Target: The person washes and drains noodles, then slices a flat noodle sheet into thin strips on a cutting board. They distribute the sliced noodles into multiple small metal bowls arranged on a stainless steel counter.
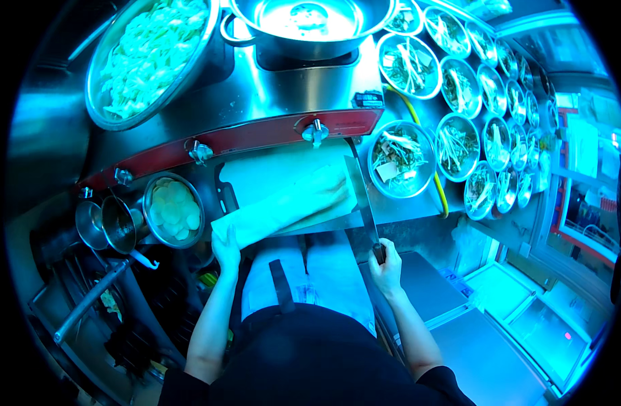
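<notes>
My left hand (pixel 226 248) grips the near left end of a long pale thing (pixel 285 205), maybe a folded cloth; the colour cast hides its material. It slants up to the right across a pale cutting board (pixel 259 170). In my right hand (pixel 387 269) is the dark handle of a long knife (pixel 366 208). Its blade points away from me along the board's right side, apart from the pale thing. To the left of the board stands a metal bowl of thin round slices (pixel 174 210).
Beyond the board runs a stove with a red front panel (pixel 259 139) and knobs. On it are a wide metal pot (pixel 315 48) and a large bowl of pale shredded food (pixel 153 61). Several metal bowls of vegetables (pixel 401 157) fill the right counter, where a yellow hose (pixel 439 195) runs.
</notes>
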Tool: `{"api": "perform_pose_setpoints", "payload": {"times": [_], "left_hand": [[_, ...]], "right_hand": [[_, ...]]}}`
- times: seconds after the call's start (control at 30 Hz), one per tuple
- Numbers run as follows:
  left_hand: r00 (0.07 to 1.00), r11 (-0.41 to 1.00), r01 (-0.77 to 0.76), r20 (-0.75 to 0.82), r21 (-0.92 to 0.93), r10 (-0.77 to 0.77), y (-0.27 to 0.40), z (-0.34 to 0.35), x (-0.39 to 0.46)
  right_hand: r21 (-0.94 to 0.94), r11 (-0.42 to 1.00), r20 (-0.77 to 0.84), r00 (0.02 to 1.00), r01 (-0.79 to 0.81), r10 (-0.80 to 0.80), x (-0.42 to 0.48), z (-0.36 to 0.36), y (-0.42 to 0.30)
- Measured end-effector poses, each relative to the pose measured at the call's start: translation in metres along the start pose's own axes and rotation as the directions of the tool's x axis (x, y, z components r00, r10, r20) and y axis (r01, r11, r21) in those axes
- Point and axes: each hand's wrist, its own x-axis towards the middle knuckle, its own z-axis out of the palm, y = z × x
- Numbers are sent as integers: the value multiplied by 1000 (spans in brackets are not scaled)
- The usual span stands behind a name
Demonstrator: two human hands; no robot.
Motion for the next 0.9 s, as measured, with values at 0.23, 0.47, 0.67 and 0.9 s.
{"api": "perform_pose_setpoints", "payload": {"times": [0.23,0.47,0.67,0.9], "left_hand": [[996,988,-79,39,135,75,33,-7,8],[803,371,-578,586,727,103,134,3,-10],[254,315,-949,572,-7,780,154,141,5],[12,42,-999,744,-21,668,166,157,17]], "right_hand": [[-91,991,69,993,-93,99,22,4,7],[-180,980,88,991,-82,100,39,10,18],[-177,984,0,1000,-1,1,42,12,-8],[-365,931,63,998,0,25,45,14,-21]]}}
